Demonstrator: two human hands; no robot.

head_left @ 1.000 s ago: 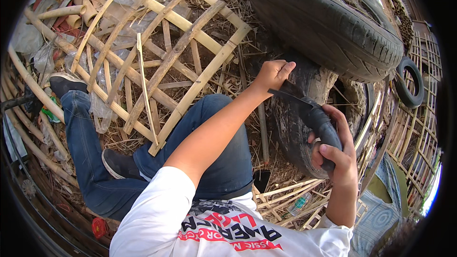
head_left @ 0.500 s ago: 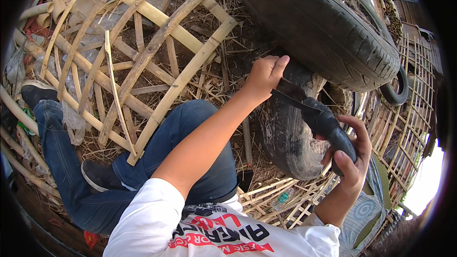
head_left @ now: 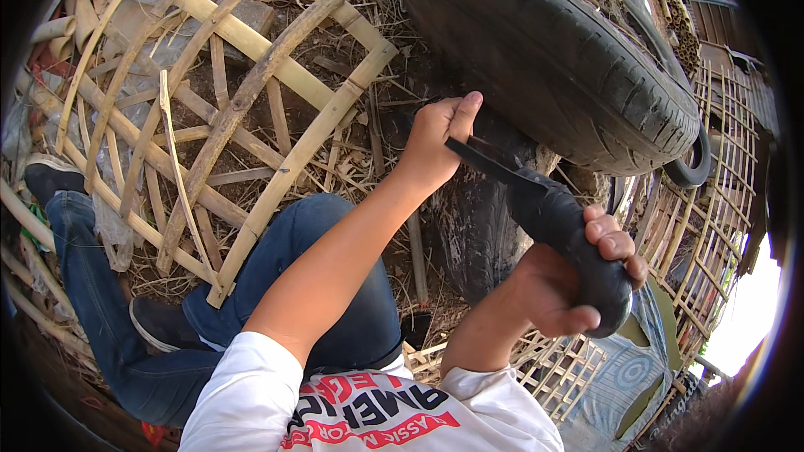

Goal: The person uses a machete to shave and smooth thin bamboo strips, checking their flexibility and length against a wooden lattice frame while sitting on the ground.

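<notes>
A black rubber strip [head_left: 492, 165] stretches between my two hands. My left hand [head_left: 440, 138] is closed in a fist on its flat, narrow end, the thumb on top. My right hand [head_left: 557, 285] wraps round the thick, rounded black bundle [head_left: 565, 230] at the other end, fingers over the far side and thumb underneath. What fills the bundle's inside is hidden. Behind the strip a worn tyre [head_left: 544, 59] leans at the upper right, and beneath the bundle stands a dark, weathered, rounded piece [head_left: 477, 243], partly covered by my right arm.
A woven lattice of split bamboo [head_left: 289, 172] lies on the left over straw and plastic scraps. My bent knee [head_left: 322, 226] is beside it. Bamboo fencing [head_left: 703, 218] and a patterned cloth [head_left: 628, 368] are at the right. A small black ring [head_left: 691, 163] hangs by the tyre.
My right hand has turned round the bundle, and its forearm has swung inward to the left. The bundle's thick end now tilts toward me. My left fist keeps its grip, shifted slightly left.
</notes>
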